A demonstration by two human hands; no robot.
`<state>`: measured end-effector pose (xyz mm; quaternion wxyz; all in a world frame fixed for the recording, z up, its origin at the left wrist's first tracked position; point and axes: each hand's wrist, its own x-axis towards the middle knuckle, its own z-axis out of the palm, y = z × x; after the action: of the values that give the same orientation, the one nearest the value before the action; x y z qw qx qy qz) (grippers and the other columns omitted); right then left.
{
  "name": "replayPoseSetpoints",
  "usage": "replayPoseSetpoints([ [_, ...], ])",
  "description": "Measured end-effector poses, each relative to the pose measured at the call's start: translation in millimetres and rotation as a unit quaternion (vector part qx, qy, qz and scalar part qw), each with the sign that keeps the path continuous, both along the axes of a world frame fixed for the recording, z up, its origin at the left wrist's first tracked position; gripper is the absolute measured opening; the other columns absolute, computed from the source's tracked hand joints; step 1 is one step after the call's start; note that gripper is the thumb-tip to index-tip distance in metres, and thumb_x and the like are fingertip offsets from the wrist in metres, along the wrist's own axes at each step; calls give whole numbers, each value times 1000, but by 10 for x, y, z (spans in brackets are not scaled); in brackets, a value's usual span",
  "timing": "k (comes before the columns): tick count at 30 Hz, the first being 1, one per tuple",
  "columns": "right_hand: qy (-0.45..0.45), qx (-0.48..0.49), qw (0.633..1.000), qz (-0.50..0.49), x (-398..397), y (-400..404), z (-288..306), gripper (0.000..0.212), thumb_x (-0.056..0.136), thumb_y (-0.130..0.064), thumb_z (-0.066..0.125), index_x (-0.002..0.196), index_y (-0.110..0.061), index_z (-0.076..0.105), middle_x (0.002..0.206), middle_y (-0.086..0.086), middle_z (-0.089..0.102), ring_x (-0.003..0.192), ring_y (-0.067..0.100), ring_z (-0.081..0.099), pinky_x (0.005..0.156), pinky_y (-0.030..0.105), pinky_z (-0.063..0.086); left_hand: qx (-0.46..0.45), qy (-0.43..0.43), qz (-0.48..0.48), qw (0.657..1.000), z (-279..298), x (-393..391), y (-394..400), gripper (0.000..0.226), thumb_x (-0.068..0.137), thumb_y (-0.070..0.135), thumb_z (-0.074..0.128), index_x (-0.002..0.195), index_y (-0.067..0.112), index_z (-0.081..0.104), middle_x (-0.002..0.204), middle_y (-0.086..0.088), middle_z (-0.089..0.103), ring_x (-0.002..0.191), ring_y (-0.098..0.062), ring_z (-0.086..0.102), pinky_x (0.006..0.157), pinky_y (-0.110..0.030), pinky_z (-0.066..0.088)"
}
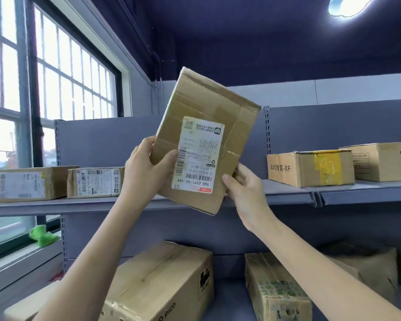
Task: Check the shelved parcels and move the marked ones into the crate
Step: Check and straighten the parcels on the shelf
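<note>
A flat brown cardboard parcel (206, 117) is held up in front of the grey shelf (287, 193), tilted, with its white shipping label upside down and facing me. My left hand (146, 172) grips the parcel's lower left edge, thumb across the front beside the label. My right hand (245, 191) holds the lower right corner from behind and below. On the upper shelf two labelled parcels (30, 184) (95, 185) lie at the left. No crate is in view.
At the right of the upper shelf sit a box with yellow tape (310, 167) and a larger printed box (384, 161). Several cartons fill the lower shelf, among them a big one (162, 281). A barred window (56, 89) is at the left, with a green object (43, 235) on its sill.
</note>
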<state>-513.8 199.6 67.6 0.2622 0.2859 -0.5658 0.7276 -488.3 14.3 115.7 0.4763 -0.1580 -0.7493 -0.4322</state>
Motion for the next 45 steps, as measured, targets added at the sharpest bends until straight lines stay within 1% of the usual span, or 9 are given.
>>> replayPoseSetpoints([
  [6,108,42,992,-51,223,-49,153,43,91,0,46,108,-35,61,107,-16,69,106,4,62,91,24,50,94,15,-105,990,17,107,-99,36,70,44,69,97,49,45,97,21,65,97,-8,64,88,-42,51],
  [11,192,125,957,-176,350,-36,351,41,91,-2,47,128,-19,54,123,-16,58,114,-9,52,100,16,41,191,50,-186,962,101,99,-121,81,66,40,75,128,42,24,109,15,63,102,-12,64,88,-47,52],
  [16,290,183,890,-301,336,4,686,41,88,5,48,127,-8,54,112,-15,54,101,-15,44,84,-6,33,213,87,-179,956,184,-32,-96,104,62,44,79,134,50,5,141,4,39,117,-10,53,96,-44,48],
  [20,309,223,862,-335,176,2,881,44,84,14,46,123,-5,58,106,-6,61,94,-13,46,78,-9,30,259,55,-194,944,144,-267,-89,95,59,41,81,125,46,13,123,8,46,113,-14,54,92,-48,50],
  [25,244,335,830,-375,-185,-15,948,52,85,14,41,126,-14,56,118,8,65,103,19,64,97,34,46,200,-35,-47,978,-65,-610,-200,56,70,41,75,106,20,37,111,-6,54,102,-23,57,87,-45,50],
  [31,302,417,711,-478,-639,-304,918,56,84,-8,62,136,-17,44,141,6,47,135,29,35,113,52,0,150,-70,65,984,-150,-920,-481,59,72,39,74,117,12,46,113,-3,56,99,-19,53,80,-34,44],
  [35,135,308,852,-402,-943,-294,516,102,71,-18,78,147,-22,11,156,11,12,142,29,13,114,44,11,119,-92,73,986,-220,-1073,-630,51,70,29,77,110,15,48,108,-1,58,95,-18,53,77,-32,44],
  [37,19,267,921,-283,-1071,-245,300,107,71,-16,78,147,-21,3,152,6,26,139,24,26,111,36,23,77,-91,80,990,-254,-1156,-654,54,69,25,78,113,14,49,107,-2,57,96,-19,52,77,-31,41],
  [45,-80,370,883,-278,-1309,-347,264,78,85,-12,63,143,-17,12,131,9,52,114,27,52,93,32,40,27,-162,146,975,-151,-1467,-725,43,77,18,72,108,4,47,111,-17,60,102,-32,55,72,-32,40],
])
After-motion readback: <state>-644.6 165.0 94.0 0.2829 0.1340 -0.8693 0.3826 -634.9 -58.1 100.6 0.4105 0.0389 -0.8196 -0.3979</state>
